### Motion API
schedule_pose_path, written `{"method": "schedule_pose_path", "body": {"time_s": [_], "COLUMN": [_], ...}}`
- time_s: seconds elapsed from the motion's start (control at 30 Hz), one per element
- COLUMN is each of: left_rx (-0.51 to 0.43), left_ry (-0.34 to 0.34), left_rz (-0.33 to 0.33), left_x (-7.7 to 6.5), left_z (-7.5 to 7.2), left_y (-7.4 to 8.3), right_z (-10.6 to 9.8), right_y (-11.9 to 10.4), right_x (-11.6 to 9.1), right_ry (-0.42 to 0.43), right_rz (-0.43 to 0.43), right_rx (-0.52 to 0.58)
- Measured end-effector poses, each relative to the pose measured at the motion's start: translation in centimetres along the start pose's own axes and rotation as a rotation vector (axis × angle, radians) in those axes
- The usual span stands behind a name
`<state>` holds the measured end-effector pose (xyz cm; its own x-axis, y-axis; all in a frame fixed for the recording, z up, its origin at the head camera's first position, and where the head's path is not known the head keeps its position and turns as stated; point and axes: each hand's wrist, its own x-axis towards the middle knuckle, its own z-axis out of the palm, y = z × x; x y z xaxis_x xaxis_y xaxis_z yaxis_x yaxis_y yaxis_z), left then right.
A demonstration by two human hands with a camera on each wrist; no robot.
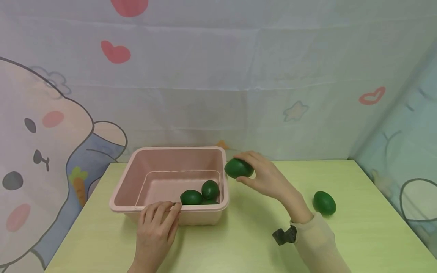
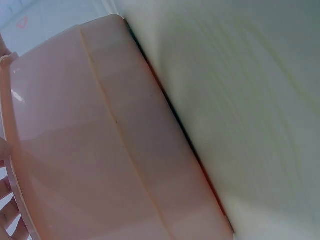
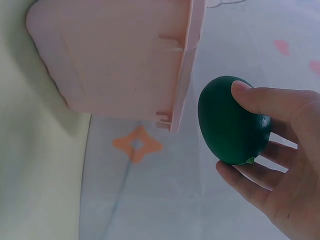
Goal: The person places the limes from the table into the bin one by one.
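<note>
My right hand (image 1: 268, 178) holds a smooth, dark green avocado-shaped fruit (image 1: 238, 168) between thumb and fingers. It is off the table, just right of the pink plastic bin (image 1: 119, 208). The right wrist view shows the same fruit (image 3: 230, 122) with a small pale-green stem nub, held beside the bin's rim. Over the bin's front rim, my left hand (image 1: 155, 227) curls its fingers. Inside, at the front right corner, lie green fruits (image 1: 191, 197), one of them mostly hidden by the rim. The left wrist view shows mainly the bin's outer wall (image 2: 70, 135).
Another green fruit (image 1: 324, 203) lies on the yellow-green table (image 1: 252, 246), to the right of my right forearm. A printed cloth (image 1: 191, 57) hangs behind the table, with a second cloth along the right side. A small black object (image 1: 284, 235) sits at my right cuff.
</note>
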<state>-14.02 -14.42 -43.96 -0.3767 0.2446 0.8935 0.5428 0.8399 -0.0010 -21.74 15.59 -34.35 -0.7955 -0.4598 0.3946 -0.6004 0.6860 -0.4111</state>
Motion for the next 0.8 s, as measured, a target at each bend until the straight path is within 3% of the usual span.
{"method": "schedule_pose_path", "body": {"time_s": [0.37, 0.8], "left_rx": [0.004, 0.007], "left_ry": [-0.010, 0.011], "left_rz": [-0.008, 0.002], "left_x": [-0.1, 0.1], "left_z": [-0.2, 0.0], "left_y": [0.1, 0.1], "right_z": [-0.3, -0.1], "right_y": [-1.3, -2.2], "right_x": [1.5, 3.6], "right_ry": [-0.025, -0.065], "right_rz": [-0.046, -0.125], "right_rx": [-0.019, -0.122]}}
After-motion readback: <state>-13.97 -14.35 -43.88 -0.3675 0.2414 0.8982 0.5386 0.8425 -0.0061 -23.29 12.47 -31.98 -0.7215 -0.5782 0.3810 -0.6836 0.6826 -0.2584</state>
